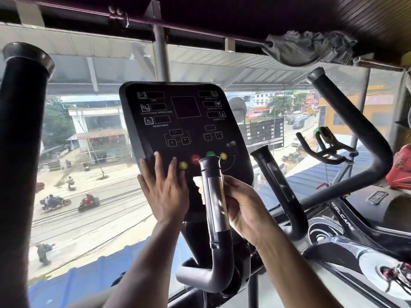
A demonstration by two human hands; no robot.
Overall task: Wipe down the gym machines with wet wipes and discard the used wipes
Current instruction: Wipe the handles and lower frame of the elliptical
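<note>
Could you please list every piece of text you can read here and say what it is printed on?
"TIME", "ROTATIONAL SPEED", "RESISTANCE": console, left column.
"STOP": red button.
"WELCARE": neighbouring machine's frame.
"FITNESS": grey badge.
The console's right-hand labels and the street signs are too blurred to read.

The near grip (215, 203) is standing in front of the white wipe (199, 185), leaving only a sliver showing, and is covering the fingertips of the right hand (246, 210). Both forearms are running off the bottom edge. The console (184, 130) is showing small labels, several too blurred to read. The left handlebar (22, 130) is running past the frame edge.
</note>
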